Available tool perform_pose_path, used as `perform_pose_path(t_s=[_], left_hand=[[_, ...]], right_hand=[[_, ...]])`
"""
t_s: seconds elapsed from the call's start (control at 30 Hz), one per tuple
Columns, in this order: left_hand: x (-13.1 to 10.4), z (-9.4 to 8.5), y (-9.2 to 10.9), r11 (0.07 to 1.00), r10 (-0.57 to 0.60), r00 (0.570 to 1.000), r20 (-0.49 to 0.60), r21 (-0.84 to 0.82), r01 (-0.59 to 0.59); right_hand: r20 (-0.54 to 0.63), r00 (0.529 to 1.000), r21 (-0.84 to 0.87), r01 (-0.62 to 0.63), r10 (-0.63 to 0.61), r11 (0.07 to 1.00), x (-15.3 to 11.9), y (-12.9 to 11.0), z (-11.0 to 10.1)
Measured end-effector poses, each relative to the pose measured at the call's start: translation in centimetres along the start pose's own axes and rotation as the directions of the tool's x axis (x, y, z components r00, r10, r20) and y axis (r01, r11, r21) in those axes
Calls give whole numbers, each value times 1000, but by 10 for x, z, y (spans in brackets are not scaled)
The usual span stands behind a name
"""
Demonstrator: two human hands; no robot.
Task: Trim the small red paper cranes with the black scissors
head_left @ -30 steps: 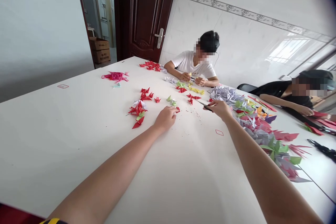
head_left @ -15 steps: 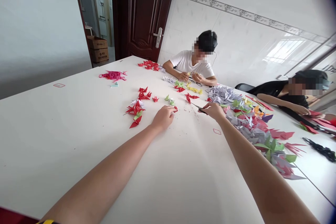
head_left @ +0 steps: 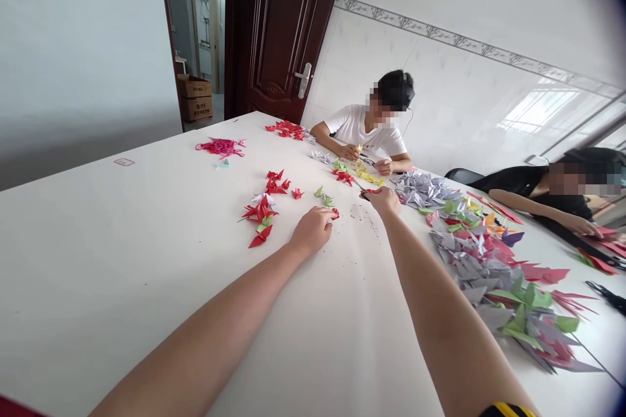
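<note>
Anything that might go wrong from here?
Scissors: the right hand holds the scissors close to folded red cranes; the tips could snag or nick one.

Crushing: the fingers of the left hand are on a small red paper piece, so too much pressure might crease it.

Knock: the right hand is also near the large crane pile; a sideways swing might scatter some.

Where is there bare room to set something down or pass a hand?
The tabletop has two bare patches: left of the left forearm, nearer than the pink bundle; and between that forearm and the right forearm, nearer than the scattered scraps. Crowded: right of the latter, under the paper heap, and among folded papers beyond the left hand and right hand.
</note>
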State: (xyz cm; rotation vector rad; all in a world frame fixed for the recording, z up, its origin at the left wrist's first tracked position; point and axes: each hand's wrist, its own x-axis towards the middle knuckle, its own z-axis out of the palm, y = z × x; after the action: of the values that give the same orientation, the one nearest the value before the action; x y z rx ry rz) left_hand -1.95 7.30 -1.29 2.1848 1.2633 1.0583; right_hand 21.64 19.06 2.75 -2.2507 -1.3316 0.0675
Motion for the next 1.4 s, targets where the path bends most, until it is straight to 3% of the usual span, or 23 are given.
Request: perform_pose_path(t_s=[0.17, 0.33, 0.43, 0.6, 0.77, 0.87, 0.97, 1.17, 1.4], left_hand=[[0, 0, 0, 1000, 2, 1000, -12, -4, -2], [-1, 1, -1, 1000, 14, 1000, -28, -4, -14], [-2, 0, -1, 1000, 21, 999, -35, -3, -21], [-3, 0, -1, 1000, 19, 1000, -18, 10, -19], [-1, 3, -7, 1000, -11, 998, -65, -21, 10], [1, 3, -10, 999, -27, 996, -90, -29, 24], [1, 2, -8, 1000, -22, 997, -71, -18, 21], [-1, -1, -3, 1000, -16, 999, -50, 0, 16], [-1, 1, -4, 1000, -14, 1000, -24, 8, 15]], right_hand=[[-81, 996, 38, -24, 27, 999, 3, 22, -19], [13, 999, -49, -42, 42, 998, 6, 61, -48], [62, 996, -101, -55, 62, 993, 7, 73, -55], [29, 999, -123, -38, 42, 992, 10, 61, -39], [21, 1000, 27, 2, -2, 1000, 9, 33, -5], [-27, 999, 53, -32, 33, 998, 3, 28, 10], [-78, 992, 55, -93, 97, 994, 0, 38, 10], [-184, 945, 51, -264, 269, 963, 6, 81, -17], [-161, 924, 71, -340, 347, 938, 20, 112, -24]])
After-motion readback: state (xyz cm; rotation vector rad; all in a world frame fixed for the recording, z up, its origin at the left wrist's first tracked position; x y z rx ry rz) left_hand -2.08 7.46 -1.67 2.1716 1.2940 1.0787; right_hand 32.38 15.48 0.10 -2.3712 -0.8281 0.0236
